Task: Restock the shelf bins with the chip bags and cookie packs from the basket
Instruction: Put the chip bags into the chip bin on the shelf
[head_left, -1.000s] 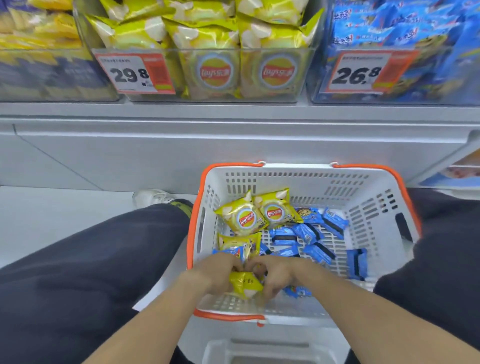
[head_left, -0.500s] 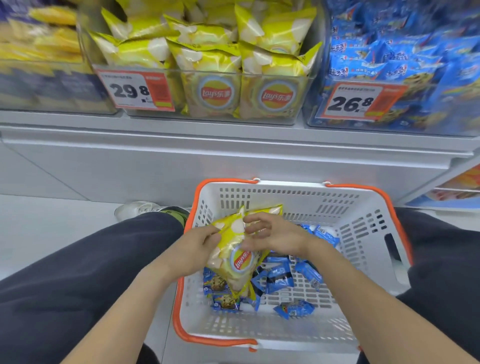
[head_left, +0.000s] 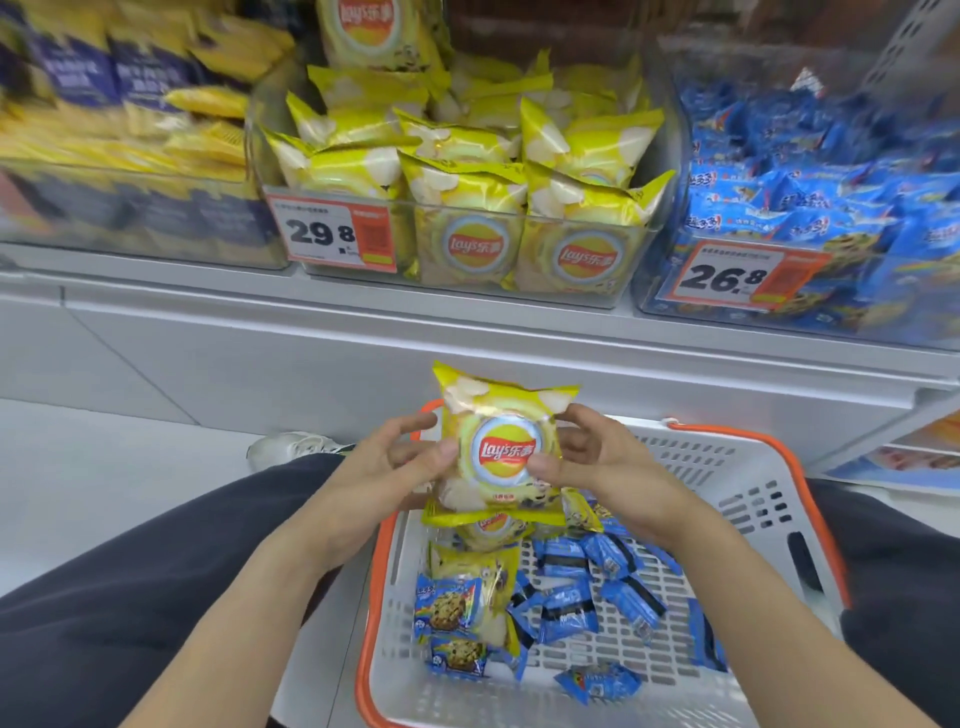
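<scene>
With both hands (head_left: 498, 462) pinching 1 chip bag (head_left: 501, 441) at frame centre, we should lift it level into the yellow bin (head_left: 467, 249) above.

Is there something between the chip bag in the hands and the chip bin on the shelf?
Nothing visible. Both hands, left and right, hold the chip bag above the basket; the space up to the chip bin looks open, though the bin is piled high.

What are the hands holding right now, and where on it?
Both hands hold one yellow chip bag upright above the basket: the left hand pinches its left edge, the right hand its right edge, thumbs on the front.
</scene>
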